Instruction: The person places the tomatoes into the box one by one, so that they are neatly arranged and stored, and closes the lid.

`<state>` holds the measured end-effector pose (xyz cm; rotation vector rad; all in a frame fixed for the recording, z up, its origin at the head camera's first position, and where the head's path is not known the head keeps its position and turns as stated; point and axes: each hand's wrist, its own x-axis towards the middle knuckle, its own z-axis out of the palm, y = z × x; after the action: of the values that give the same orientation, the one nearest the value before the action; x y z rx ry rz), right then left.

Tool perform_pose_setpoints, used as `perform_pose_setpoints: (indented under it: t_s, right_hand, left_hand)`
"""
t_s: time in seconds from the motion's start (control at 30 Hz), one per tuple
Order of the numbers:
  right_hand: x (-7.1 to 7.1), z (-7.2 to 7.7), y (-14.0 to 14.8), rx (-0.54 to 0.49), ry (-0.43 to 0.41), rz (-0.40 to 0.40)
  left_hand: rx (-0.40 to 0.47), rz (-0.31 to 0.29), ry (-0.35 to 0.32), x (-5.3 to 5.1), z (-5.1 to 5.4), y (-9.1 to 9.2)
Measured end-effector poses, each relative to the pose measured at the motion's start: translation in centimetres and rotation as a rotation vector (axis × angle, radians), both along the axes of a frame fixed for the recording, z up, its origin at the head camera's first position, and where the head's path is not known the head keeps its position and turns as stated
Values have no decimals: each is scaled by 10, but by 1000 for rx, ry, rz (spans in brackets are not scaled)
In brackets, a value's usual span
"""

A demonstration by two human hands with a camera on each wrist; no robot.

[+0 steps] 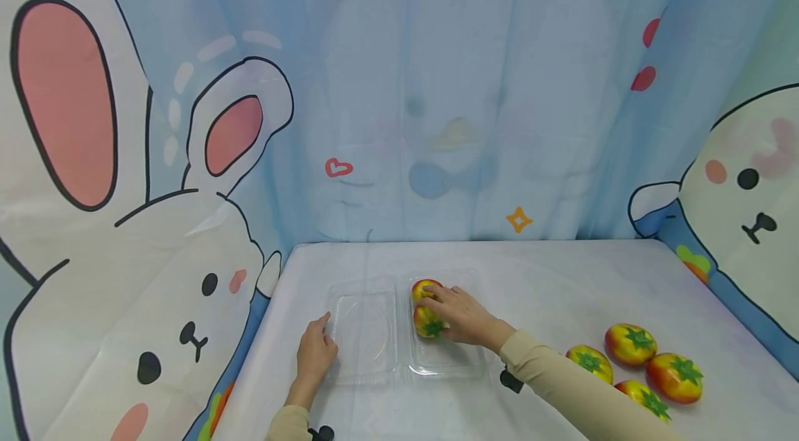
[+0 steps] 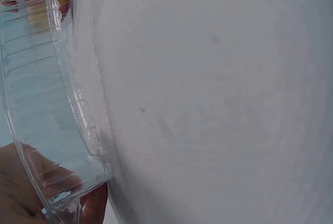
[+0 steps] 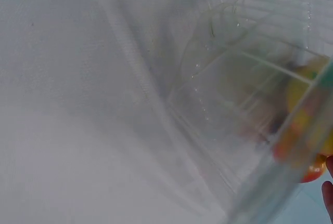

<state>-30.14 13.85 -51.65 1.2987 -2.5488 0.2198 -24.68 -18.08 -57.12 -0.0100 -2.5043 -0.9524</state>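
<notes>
- Centrally, the right hand (image 1: 467, 318) curls fingers and thumb around a red-and-yellow fruit (image 1: 427, 323) inside a clear plastic tray (image 1: 446, 363).
- Just beyond it, near those fingertips, sits a second fruit (image 1: 417, 292).
- Left hand (image 1: 315, 356) touches the clear lid (image 1: 365, 333) to its right; whether it pinches, I cannot tell.
- Four similar fruits (image 1: 630, 342) lie right of the right hand.

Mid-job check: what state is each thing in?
Clear container: open, halves side by side.
Near fruit: in right half, gripped.
Far fruit: in right half, partly hidden.
Four fruits: on table, one partly behind sleeve.
Left hand: at left half's outer edge.
Right hand: gripping near fruit.
</notes>
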Motion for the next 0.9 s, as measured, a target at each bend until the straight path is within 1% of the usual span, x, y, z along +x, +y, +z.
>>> perform_pose_setpoints:
  t_s: [0.1,0.17,0.23,0.4,0.53,0.7,0.9]
  right_hand:
    - [0,2,1,15,-16,-17]
    - [1,3,2,21,-38,-33]
    - [2,5,3,21,-60,-45]
    - [3,5,9,7,-86,-60]
    - [2,4,12,11,-89,-79]
    - [1,5,14,16,-95,-91]
    - [3,9,15,18,-128,-102]
  left_hand:
    - [1,-2,30,1,1,0]
    - [10,1,18,1,1,0]
    - [31,-1,-12,1,2,-1]
    - [15,4,-63,-2,2,-2]
    - [14,8,-75,-1,3,-2]
    - [19,13,-69,-1,3,-2]
    - [27,9,-79,-1,2,-1]
